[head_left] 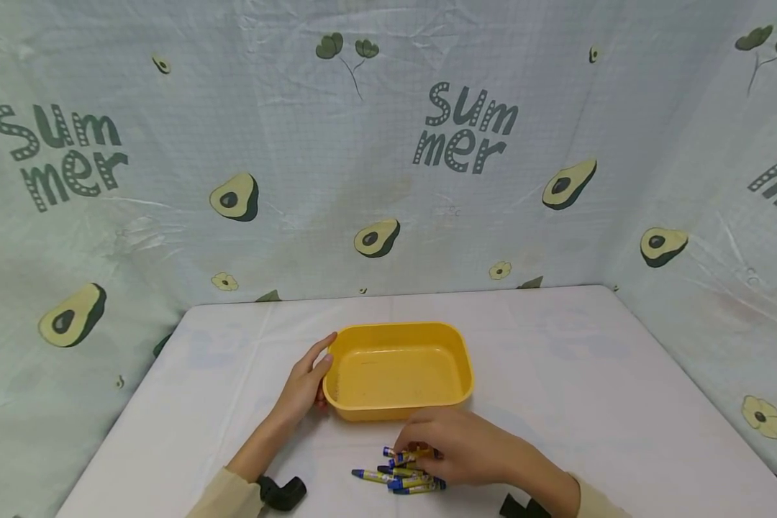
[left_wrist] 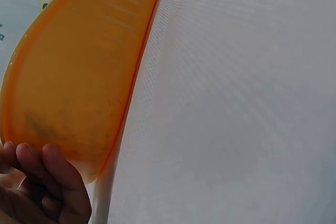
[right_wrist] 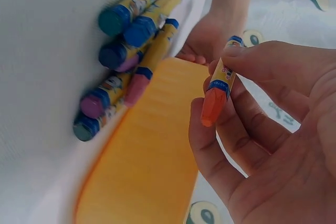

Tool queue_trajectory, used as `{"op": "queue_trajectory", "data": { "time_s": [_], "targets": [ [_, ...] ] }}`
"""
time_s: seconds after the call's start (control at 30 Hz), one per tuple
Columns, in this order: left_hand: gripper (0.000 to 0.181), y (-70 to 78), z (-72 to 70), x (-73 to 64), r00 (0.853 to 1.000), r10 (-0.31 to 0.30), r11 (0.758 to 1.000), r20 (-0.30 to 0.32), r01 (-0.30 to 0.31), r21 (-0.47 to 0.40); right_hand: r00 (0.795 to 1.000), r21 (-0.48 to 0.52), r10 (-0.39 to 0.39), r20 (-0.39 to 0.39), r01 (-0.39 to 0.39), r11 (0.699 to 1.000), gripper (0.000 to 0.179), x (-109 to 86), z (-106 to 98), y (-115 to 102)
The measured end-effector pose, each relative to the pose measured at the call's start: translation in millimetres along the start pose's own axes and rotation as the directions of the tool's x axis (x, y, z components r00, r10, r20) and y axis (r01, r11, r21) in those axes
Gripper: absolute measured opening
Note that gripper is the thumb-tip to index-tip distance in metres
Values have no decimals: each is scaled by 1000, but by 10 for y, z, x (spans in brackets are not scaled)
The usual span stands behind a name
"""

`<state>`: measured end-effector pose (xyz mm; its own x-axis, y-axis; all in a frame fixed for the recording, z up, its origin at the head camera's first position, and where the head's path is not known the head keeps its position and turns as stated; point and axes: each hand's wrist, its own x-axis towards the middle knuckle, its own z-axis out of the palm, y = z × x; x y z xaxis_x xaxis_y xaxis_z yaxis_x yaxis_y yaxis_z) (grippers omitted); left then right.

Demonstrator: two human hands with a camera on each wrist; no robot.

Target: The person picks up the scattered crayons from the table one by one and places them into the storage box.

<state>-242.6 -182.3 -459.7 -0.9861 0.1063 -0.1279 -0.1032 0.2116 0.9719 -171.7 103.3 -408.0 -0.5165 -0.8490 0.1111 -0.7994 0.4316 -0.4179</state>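
A yellow plastic tray lies on the table with nothing inside it. My left hand grips the tray's left end, its fingertips against the outer wall in the left wrist view. In front of the tray, my right hand pinches an orange crayon between thumb and fingers, the orange tip showing. Beneath that hand lies a small pile of crayons in yellow and blue wrappers. Pink, purple, blue and green ends show among them in the right wrist view, where a pink-tipped crayon lies uppermost.
A white cloth covers the table. Behind it and at both sides hangs a pale sheet printed with avocados and lettering. Black bands are on both wrists.
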Motion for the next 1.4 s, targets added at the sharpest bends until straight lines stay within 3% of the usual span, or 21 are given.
{"op": "queue_trajectory", "data": {
  "time_s": [0.33, 0.6, 0.83, 0.97, 1.13, 1.4],
  "targets": [
    [39, -21, 0, -1, 1000, -3, 1000, 12, 3, -6, 999, -95, -26, -24, 23, 995, 23, 122, -219, -39],
    [38, 10, 20, 9, 1000, -21, 1000, 2, 21, 14, 999, -154, -26, -32, 21, 988, 18, 252, -507, -42],
    [38, 4, 22, 2, 1000, -25, 999, 2, 25, 21, 996, -104, 80, 31, -77, 992, 23, 443, -750, 69],
    [38, -10, 25, -5, 1000, -29, 999, 2, 29, 14, 995, -70, 84, 52, -81, 994, 22, 567, -830, 187],
    [39, -10, 24, -14, 1000, -26, 1000, 10, 25, 3, 994, -54, 84, 67, -80, 995, 22, 729, -870, 352],
    [40, 4, 0, -30, 1000, -3, 1000, 15, 3, 18, 978, -45, 164, 127, -160, 986, 24, 935, -864, 561]
  ]
}}
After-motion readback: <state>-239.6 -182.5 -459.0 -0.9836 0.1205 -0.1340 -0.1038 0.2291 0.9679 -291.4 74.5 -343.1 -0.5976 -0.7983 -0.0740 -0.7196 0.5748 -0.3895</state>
